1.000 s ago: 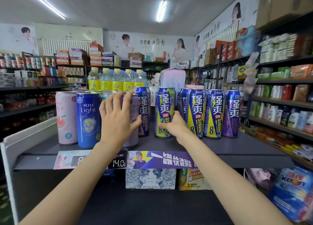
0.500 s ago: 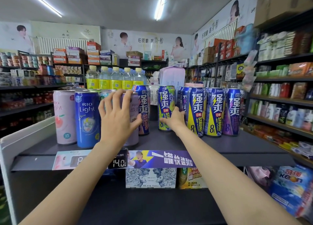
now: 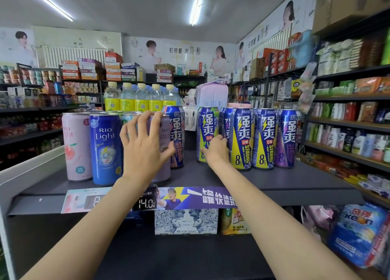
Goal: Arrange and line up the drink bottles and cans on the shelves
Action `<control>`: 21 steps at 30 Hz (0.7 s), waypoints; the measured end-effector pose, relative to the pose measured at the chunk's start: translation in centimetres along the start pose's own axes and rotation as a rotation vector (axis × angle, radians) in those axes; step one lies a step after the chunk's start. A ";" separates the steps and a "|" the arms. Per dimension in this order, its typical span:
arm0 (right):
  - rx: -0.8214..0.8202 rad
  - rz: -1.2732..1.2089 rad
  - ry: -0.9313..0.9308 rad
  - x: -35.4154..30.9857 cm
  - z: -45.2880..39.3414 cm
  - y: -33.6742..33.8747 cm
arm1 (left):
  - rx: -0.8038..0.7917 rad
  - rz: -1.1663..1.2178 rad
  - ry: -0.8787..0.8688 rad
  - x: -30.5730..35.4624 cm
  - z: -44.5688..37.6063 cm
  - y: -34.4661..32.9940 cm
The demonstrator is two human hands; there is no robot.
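Lilac can [image 3: 163, 144] within left fingers [image 3: 135, 124]; right fingers [image 3: 219, 138] seemingly around blue-yellow can [image 3: 205, 130].

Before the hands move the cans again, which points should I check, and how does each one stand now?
1. Left hand has a grip on the lilac can: ok, fingers curl over its top.
2. Right hand has hold of the blue-and-yellow can: cannot tell, fingers touch its lower part.
3. That can is in line with the front row of three cans: not ok, it stands further back with a gap.
4. All cans upright: ok.
5. Room at the shelf front edge: ok.
6. Blue Rio Light can label faces forward: ok.
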State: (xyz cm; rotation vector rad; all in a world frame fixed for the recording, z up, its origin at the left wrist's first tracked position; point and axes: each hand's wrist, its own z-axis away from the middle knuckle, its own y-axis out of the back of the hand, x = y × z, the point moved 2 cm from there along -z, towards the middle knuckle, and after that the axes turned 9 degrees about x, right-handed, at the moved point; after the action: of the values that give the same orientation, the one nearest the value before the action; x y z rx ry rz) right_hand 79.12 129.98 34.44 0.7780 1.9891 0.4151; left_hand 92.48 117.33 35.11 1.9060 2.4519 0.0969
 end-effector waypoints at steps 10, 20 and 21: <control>-0.270 -0.462 0.226 -3.0 1.6 0.5 | -0.021 -0.003 -0.005 -0.1 0.0 0.1; -0.331 -0.468 0.106 -4.3 2.3 -1.6 | -0.029 -0.017 -0.008 -0.1 -0.1 0.1; -0.319 -0.462 0.091 -4.0 2.4 -1.2 | -0.030 -0.018 -0.009 -0.1 -0.1 0.1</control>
State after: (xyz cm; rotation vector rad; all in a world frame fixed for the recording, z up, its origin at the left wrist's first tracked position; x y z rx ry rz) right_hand 82.20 126.36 35.06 0.0943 2.0422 0.4791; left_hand 92.55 117.29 35.21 1.8684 2.4468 0.1242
